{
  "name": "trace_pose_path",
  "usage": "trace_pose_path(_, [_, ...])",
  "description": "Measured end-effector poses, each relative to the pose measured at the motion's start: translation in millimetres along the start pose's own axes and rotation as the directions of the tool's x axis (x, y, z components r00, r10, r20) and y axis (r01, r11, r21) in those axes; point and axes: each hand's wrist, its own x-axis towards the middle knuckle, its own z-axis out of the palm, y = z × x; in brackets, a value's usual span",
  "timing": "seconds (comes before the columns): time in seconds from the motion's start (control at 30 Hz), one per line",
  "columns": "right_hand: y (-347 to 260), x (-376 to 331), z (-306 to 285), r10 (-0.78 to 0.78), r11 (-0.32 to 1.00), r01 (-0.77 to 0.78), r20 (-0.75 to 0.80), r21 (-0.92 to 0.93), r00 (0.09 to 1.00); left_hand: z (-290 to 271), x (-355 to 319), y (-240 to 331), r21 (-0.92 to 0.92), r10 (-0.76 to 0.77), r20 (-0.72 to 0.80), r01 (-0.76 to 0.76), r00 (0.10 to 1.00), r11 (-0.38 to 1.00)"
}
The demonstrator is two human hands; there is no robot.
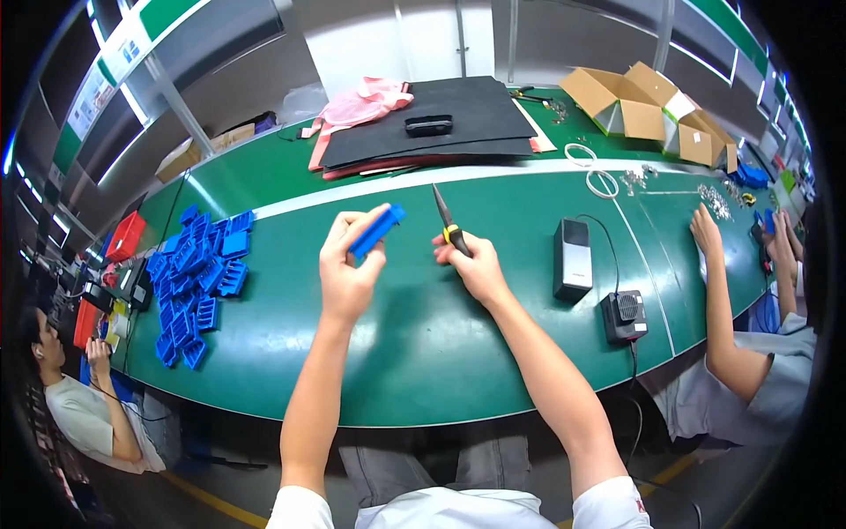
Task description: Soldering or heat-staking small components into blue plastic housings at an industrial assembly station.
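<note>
My left hand [347, 275] grips a blue plastic piece [377, 232], long and narrow from this side, and holds it up tilted above the green table. In my right hand [478, 270] is a pair of needle-nose pliers [444, 212] with black and yellow handles; the slim jaws point up and away from me. A small gap separates the pliers' tip from the blue piece. To the left of my hands lies a heap of blue plastic parts [211, 275] with slots and ribs, similar in colour to the held one.
Black sheets [476, 99] are stacked at the back, with a dark case [429, 125] and pink cloth [366, 104] on them. Right stand a black-and-silver box [573, 260] and a small corded device [625, 316]. Cardboard boxes [639, 110] sit far right. Co-workers sit on both sides.
</note>
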Motion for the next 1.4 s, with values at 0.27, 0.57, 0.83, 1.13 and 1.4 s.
trace_pose_path(0.27, [-33.9,-21.6,19.7,0.169,0.982,-0.141,0.263,-0.124,0.950,-38.6,-1.0,-58.4,0.157,-0.052,-0.152,0.076,0.987,0.985])
trace_pose_path(0.57, [-24.8,-32.2,33.3,0.215,0.975,-0.185,0.297,-0.125,0.930,-34.0,-0.2,-53.2,0.203,-0.015,-0.093,0.034,0.996,0.979])
trace_pose_path(0.83, [-30.0,-31.7,30.2,0.329,0.944,-0.321,0.335,-0.080,0.883,-35.6,-2.7,-55.1,0.205,0.035,-0.051,-0.024,0.998,0.979])
trace_pose_path(1.13, [-29.0,-31.7,27.8,0.316,0.948,-0.310,0.365,-0.077,0.876,-38.1,-2.1,-54.7,0.183,0.005,-0.020,-0.001,1.000,0.983])
trace_pose_path(1.4, [-31.0,-32.2,28.5,0.342,0.939,-0.333,0.366,-0.089,0.866,-38.8,-2.7,-55.4,0.169,-0.038,0.005,0.037,0.999,0.985])
